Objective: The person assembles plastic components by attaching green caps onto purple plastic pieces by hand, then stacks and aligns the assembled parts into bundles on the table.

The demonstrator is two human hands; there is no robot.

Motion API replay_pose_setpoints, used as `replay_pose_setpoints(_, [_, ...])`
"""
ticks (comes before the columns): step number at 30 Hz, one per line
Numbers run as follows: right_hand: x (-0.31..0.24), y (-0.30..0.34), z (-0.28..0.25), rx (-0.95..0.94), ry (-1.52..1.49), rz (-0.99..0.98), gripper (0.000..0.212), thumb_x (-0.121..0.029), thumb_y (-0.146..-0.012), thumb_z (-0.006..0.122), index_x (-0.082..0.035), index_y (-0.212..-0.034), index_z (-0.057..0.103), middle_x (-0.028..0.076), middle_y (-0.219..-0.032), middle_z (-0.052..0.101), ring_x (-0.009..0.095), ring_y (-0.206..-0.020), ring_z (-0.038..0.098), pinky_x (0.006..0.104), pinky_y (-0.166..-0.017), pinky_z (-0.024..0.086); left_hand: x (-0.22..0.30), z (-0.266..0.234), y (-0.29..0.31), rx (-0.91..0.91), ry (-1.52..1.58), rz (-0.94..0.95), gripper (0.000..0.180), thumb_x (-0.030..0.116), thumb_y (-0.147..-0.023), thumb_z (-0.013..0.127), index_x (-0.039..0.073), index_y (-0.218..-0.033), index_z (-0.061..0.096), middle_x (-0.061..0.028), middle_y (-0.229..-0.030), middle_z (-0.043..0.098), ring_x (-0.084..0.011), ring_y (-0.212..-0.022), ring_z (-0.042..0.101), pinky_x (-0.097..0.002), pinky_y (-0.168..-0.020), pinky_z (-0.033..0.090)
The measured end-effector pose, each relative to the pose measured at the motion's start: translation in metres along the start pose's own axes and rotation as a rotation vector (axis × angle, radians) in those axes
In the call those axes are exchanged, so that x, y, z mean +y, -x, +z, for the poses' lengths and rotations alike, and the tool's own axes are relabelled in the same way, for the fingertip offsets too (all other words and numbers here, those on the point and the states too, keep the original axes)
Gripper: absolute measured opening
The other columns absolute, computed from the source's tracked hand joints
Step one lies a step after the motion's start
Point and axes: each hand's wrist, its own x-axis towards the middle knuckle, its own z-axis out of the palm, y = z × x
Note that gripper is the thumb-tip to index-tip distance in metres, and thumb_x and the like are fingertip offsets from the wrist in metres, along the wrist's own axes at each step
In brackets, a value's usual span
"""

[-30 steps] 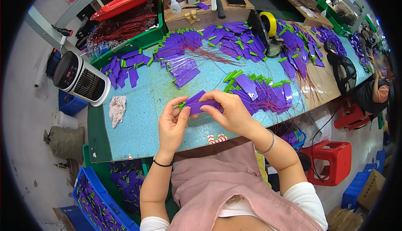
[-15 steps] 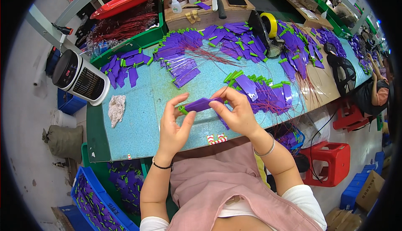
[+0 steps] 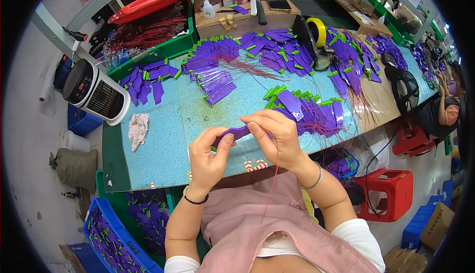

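Above the near edge of the blue worktop, my left hand [image 3: 207, 155] pinches a flat purple plastic piece [image 3: 237, 132] between thumb and fingers. The green end of that piece shows only as a sliver beside my left palm. My right hand [image 3: 278, 138] is closed at the other end of the piece, fingertips touching or almost touching it. A thin red wire [image 3: 273, 184] runs from my right fingers down over the pink apron. Just beyond my right hand lies a heap of purple pieces [image 3: 316, 116] with green ends and red wires.
More purple pieces [image 3: 217, 50] lie fanned across the back. A white cloth [image 3: 138, 128] and a small heater [image 3: 96, 92] stand at left. Behind are a green bin [image 3: 168, 50] of red wires and a wooden stand [image 3: 247, 19]. A red stool [image 3: 388, 194] is at right.
Both hands have turned and dipped slightly, tilting the purple piece so its green end is mostly hidden. A red wire now hangs from my right hand over the apron.
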Motion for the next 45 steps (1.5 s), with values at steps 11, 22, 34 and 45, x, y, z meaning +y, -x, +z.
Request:
replay_pose_setpoints(11, [0.006, -0.003, -0.015, -0.363, -0.037, 0.052, 0.014, -0.017, -0.081, 0.063, -0.004, -0.084, 0.061, 0.01, -0.073, 0.059, 0.028, -0.065, 0.058, 0.0357, -0.057, 0.044, 0.012, -0.006, -0.005, -0.07, -0.295, 0.24, 0.023, 0.004, -0.071, 0.071, 0.003, -0.092, 0.063, -0.0104, -0.079, 0.06, -0.0192, -0.069, 0.06, -0.0267, -0.059, 0.047])
replay_pose_setpoints(22, [-0.003, 0.001, -0.021, -0.683, -0.194, 0.797, 0.023, -0.021, -0.086, 0.059, 0.002, -0.086, 0.06, 0.01, -0.073, 0.062, 0.016, -0.065, 0.062, 0.0281, -0.059, 0.047, -0.022, 0.001, 0.007, -0.139, -0.203, 0.004, 0.015, 0.013, -0.085, 0.057, 0.002, -0.091, 0.065, -0.0129, -0.078, 0.063, -0.0296, -0.072, 0.057, -0.0364, -0.066, 0.042])
replay_pose_setpoints(34, [-0.008, 0.007, -0.004, -0.301, -0.607, 0.251, 0.016, -0.013, -0.076, 0.068, 0.0, -0.084, 0.061, 0.006, -0.078, 0.054, 0.016, -0.071, 0.051, 0.0298, -0.065, 0.04, 0.0, 0.013, 0.019, -0.347, -0.24, 0.065, 0.011, 0.008, -0.08, 0.057, 0.0, -0.071, 0.055, -0.0151, -0.069, 0.058, -0.0362, -0.063, 0.052, -0.0435, -0.057, 0.041])
replay_pose_setpoints(45, [0.001, 0.02, -0.014, -0.475, -0.96, 0.962, 0.014, -0.014, -0.084, 0.062, -0.004, -0.091, 0.055, 0.001, -0.076, 0.054, 0.009, -0.065, 0.051, 0.0228, -0.055, 0.041, -0.017, 0.008, 0.022, -0.651, 0.159, -0.323, 0.027, 0.021, -0.093, 0.046, -0.001, -0.094, 0.063, -0.0118, -0.083, 0.065, -0.0201, -0.076, 0.061, -0.0321, -0.068, 0.047])
